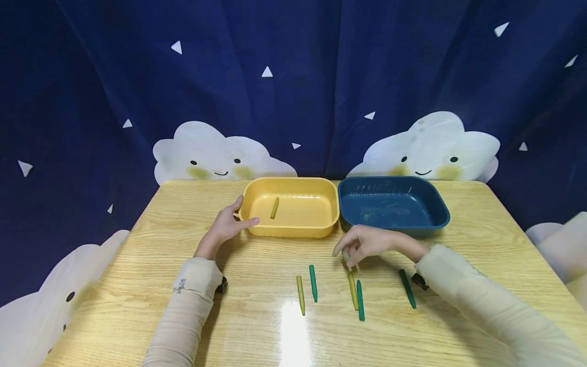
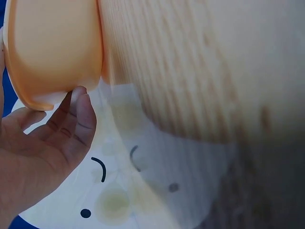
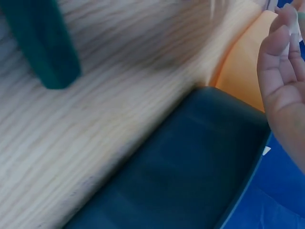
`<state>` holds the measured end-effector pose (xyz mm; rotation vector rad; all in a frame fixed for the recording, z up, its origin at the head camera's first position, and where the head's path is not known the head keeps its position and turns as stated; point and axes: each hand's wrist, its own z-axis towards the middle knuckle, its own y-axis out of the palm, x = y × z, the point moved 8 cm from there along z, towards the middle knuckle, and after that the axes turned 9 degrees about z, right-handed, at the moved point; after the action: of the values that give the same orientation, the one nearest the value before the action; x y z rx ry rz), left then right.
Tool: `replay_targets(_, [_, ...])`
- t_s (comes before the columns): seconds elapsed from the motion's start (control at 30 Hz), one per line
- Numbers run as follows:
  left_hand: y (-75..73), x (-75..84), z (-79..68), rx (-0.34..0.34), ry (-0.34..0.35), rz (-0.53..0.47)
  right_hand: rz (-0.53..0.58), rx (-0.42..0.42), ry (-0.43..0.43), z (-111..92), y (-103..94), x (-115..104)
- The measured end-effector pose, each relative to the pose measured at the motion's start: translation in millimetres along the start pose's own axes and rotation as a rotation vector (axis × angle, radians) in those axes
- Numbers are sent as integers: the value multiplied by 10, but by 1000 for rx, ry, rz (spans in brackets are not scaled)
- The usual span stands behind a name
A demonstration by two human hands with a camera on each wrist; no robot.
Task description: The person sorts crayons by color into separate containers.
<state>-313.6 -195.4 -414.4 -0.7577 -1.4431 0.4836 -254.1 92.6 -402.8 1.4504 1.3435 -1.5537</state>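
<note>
My left hand [image 1: 225, 224] holds the left end of a yellow plastic bin [image 1: 293, 232], thumb at the front corner and fingers along the end wall. In the left wrist view those fingers [image 2: 85, 117] bend against the bin's outer end. Inside the bin lies one yellow crayon [image 1: 274, 208]. My right hand [image 1: 369, 241] hangs over the table in front of a dark blue bin [image 1: 390, 204], fingers bent downward and somewhat blurred. Its fingertips are just above the far end of a yellow crayon [image 1: 353, 291]; I see nothing held. A green crayon [image 1: 360, 300] lies beside that one.
Left of these lie another yellow crayon [image 1: 300, 295] and a green crayon [image 1: 313, 283]. A dark green crayon [image 1: 407, 288] is near the right wrist. The bins stand side by side at the wooden table's [image 1: 257, 326] back edge, before a blue curtain [image 1: 293, 102].
</note>
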Motion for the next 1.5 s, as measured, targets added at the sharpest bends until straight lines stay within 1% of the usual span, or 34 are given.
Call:
replay_targets(0.13, [5,3,-1,2,3,-3,9,-27,14,-15,46,40])
replay_targets(0.27, [1,9,-4,4,6,-1,-15,-49,46,-25,76,99])
replay_targets(0.4, [-1,1,3,11,6,0,-53,-40,87,-32,68,160])
replay_targets(0.57, [6,-16,10,9,-3,-4,-50,-34,124,-34,66,230])
replay_targets(0.7, [4,-11,2,8,-3,2,-50,-45,124,-28,82,283])
replay_targets(0.83, [7,-8,4,8,-4,-1,-42,-29,117,-25,75,323])
replay_targets(0.93, [6,-8,8,9,-3,-7,-70,-19,108,-19,72,334])
replay_targets(1.1, [5,-16,7,10,-1,-9,-93,-30,91,-3,94,316])
replay_targets(1.33, [-4,-4,-3,13,7,-8,-55,-24,148,-4,106,337])
replay_targets(1.5, [1,-6,5,15,9,-17,-66,-41,145,-4,106,323])
